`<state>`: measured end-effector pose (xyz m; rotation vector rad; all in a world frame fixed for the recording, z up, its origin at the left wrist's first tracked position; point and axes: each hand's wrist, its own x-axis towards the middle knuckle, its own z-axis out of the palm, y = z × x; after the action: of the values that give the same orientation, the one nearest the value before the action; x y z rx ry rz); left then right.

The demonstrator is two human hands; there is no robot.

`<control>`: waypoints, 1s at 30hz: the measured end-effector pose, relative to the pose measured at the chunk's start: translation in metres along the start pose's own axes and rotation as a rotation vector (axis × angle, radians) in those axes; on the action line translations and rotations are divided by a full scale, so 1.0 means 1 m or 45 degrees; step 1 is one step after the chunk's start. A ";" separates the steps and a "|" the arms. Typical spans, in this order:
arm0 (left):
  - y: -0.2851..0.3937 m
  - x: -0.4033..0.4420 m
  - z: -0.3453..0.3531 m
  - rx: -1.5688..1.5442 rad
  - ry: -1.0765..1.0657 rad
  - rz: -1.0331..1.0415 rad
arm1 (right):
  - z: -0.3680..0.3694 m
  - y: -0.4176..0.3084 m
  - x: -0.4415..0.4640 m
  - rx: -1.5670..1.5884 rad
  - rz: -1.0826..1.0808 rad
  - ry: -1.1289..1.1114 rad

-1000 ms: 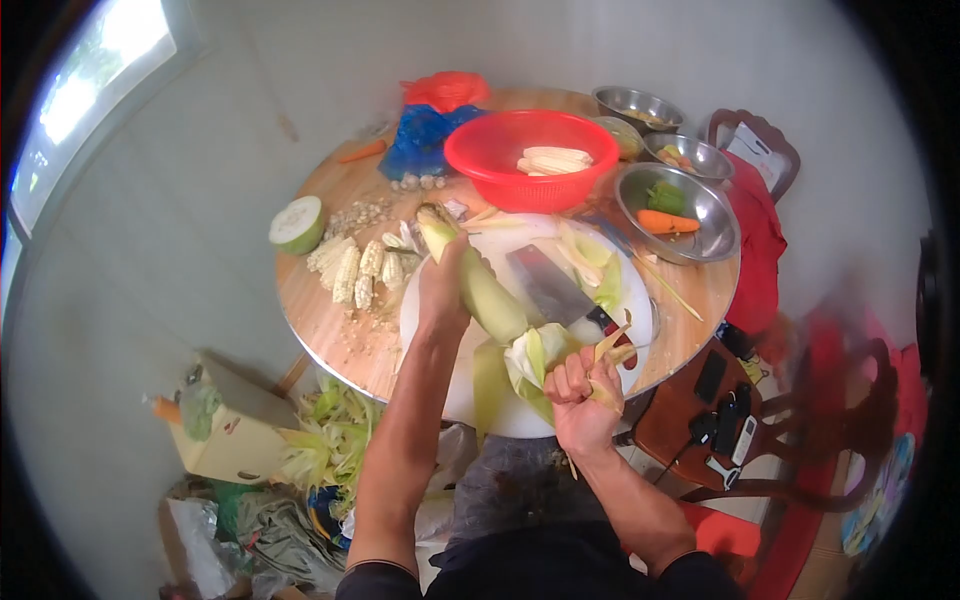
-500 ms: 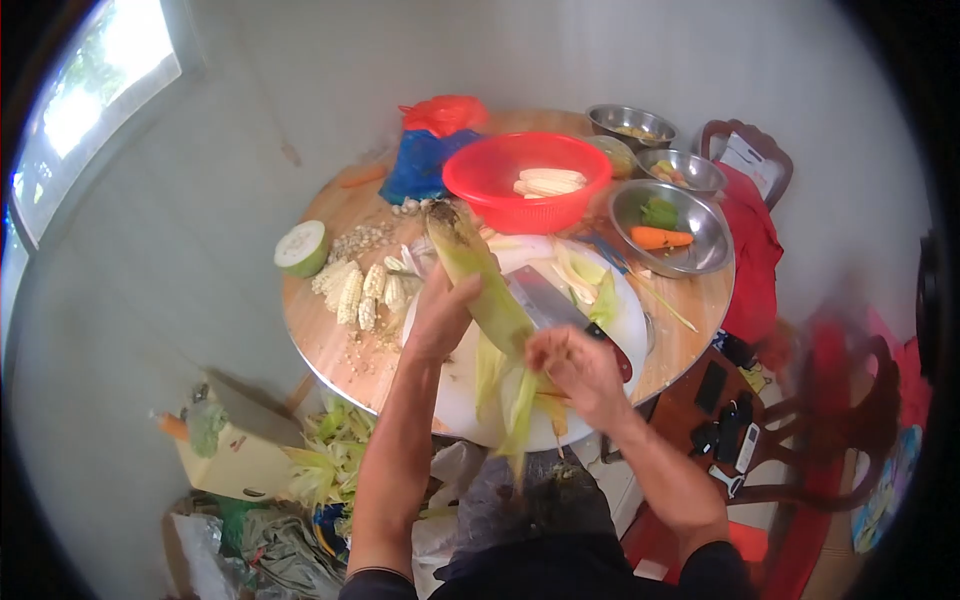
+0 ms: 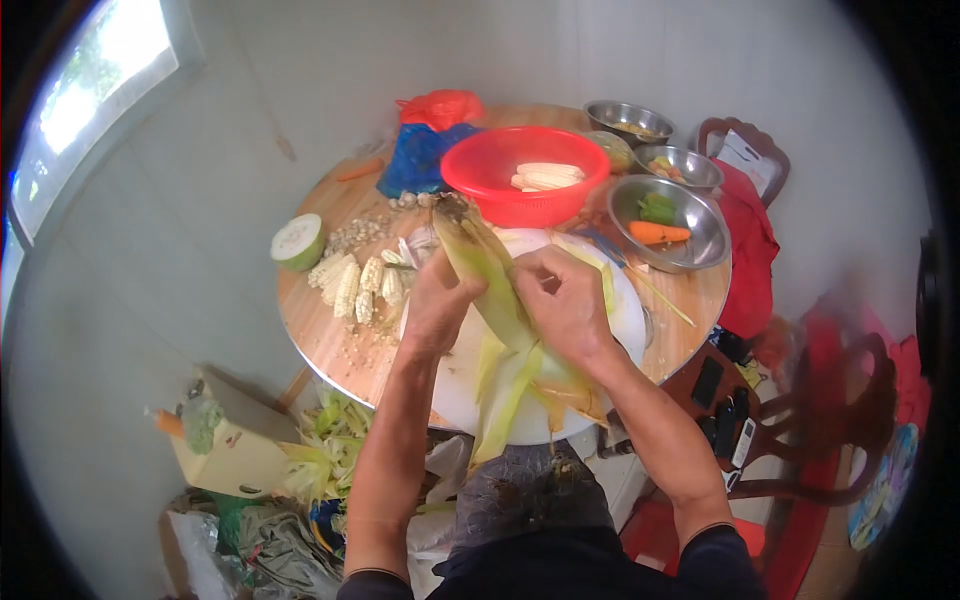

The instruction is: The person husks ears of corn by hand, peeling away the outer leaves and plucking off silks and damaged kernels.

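Note:
My left hand (image 3: 437,305) is wrapped round an ear of corn (image 3: 483,265) in its green husk, tilted with the dark silk end up and away. At the ear's right side, my right hand (image 3: 565,305) has its fingers pinched at the husk near the upper part. Peeled-back husk leaves (image 3: 510,395) hang below the ear, over the near edge of the white round cutting board (image 3: 627,320). The cleaver on the board is hidden behind my right hand and arm. Left of the board lie several corn cobs (image 3: 347,290).
Beyond the board, a red basin (image 3: 468,178) holds husked corn (image 3: 548,176). Metal bowls stand at the right, the nearest bowl (image 3: 712,240) with a carrot (image 3: 658,233). A cut melon (image 3: 298,243) sits at the table's left edge. Husks (image 3: 335,440) lie piled below.
My right hand has moved up from the ear's lower end to its upper right side and closed on the husk there. The loose husk leaves hang lower down.

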<state>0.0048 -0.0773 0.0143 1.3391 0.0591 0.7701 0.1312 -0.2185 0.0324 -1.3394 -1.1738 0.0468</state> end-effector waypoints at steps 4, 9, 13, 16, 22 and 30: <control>0.012 0.000 0.004 -0.004 -0.010 -0.089 | -0.011 0.038 0.008 0.272 0.446 0.176; -0.003 -0.003 -0.001 -0.228 -0.062 0.026 | -0.014 0.040 0.003 0.861 0.632 0.289; -0.017 0.000 0.003 -0.353 -0.008 0.044 | -0.011 0.023 -0.005 1.083 0.648 0.369; -0.025 0.006 -0.002 -0.501 0.291 0.069 | -0.019 0.047 -0.029 1.550 0.454 0.005; -0.030 0.016 -0.019 -0.530 0.354 0.041 | 0.011 0.022 -0.100 0.703 0.563 0.059; -0.014 0.004 -0.016 -0.375 0.148 0.080 | -0.015 0.002 -0.061 0.701 0.475 -0.302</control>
<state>0.0070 -0.0618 -0.0005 1.0201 -0.0046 0.8738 0.1137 -0.2664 -0.0037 -1.0538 -0.9896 0.7621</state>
